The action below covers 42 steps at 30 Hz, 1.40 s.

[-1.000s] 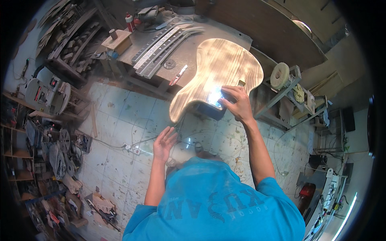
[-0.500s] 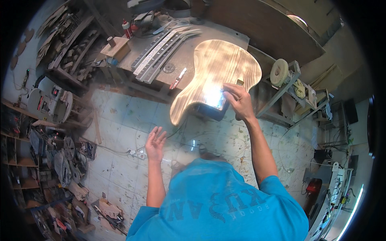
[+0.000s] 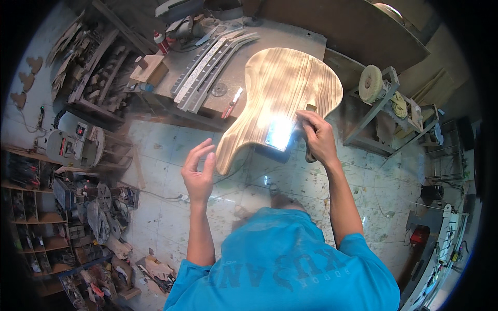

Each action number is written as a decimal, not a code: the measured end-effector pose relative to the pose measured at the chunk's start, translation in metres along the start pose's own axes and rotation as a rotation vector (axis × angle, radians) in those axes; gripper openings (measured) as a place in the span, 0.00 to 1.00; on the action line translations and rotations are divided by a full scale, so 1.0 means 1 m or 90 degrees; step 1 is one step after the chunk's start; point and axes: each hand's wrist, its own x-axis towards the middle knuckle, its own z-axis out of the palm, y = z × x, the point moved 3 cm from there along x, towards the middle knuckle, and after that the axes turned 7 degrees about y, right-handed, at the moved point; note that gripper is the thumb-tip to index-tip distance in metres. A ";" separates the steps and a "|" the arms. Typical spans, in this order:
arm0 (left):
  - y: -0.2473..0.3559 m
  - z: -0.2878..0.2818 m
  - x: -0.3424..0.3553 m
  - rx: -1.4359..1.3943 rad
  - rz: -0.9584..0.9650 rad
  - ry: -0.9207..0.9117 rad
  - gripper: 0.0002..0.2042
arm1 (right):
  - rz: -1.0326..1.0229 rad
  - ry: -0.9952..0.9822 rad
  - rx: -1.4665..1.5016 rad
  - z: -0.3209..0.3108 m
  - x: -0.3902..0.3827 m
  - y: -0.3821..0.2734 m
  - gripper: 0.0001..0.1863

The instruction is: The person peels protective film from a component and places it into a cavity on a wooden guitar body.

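Note:
A pale wooden guitar body point(image 3: 290, 78) with dark burnt grain lies in front of me, partly past the workbench's near edge. Light glares off a small shiny metal plate point(image 3: 279, 133) at its near side. My right hand point(image 3: 319, 137) is closed on the body's near right edge, its bent fingers on the face beside the plate; the thumb is partly hidden. Beside the lower left horn I hold up my left hand point(image 3: 199, 168), palm inward, fingers apart and nothing in it. Whether it touches the horn I cannot tell.
The workbench point(image 3: 277, 37) carries long curved slotted strips point(image 3: 207, 72), a red-and-white marker-like tool point(image 3: 232, 103), a red bottle point(image 3: 161, 42) and a wooden block point(image 3: 148, 69). A buffing wheel point(image 3: 371, 84) stands right. Cluttered shelves point(image 3: 49, 217) line the left.
My left hand has risen toward the guitar body's left horn. The horn tip sits slightly nearer me. My right hand stays at the body's edge, a little nearer, and the view has shifted slightly.

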 end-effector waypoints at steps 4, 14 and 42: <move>0.018 0.028 0.016 0.036 0.041 -0.050 0.09 | 0.028 -0.006 0.058 -0.011 0.007 0.002 0.15; 0.010 0.059 0.025 0.038 -0.043 -0.060 0.11 | 0.083 -0.047 0.139 -0.021 0.013 0.013 0.15; 0.003 0.096 0.058 0.051 0.163 -0.384 0.15 | 0.041 -0.254 -0.409 0.035 0.016 -0.043 0.46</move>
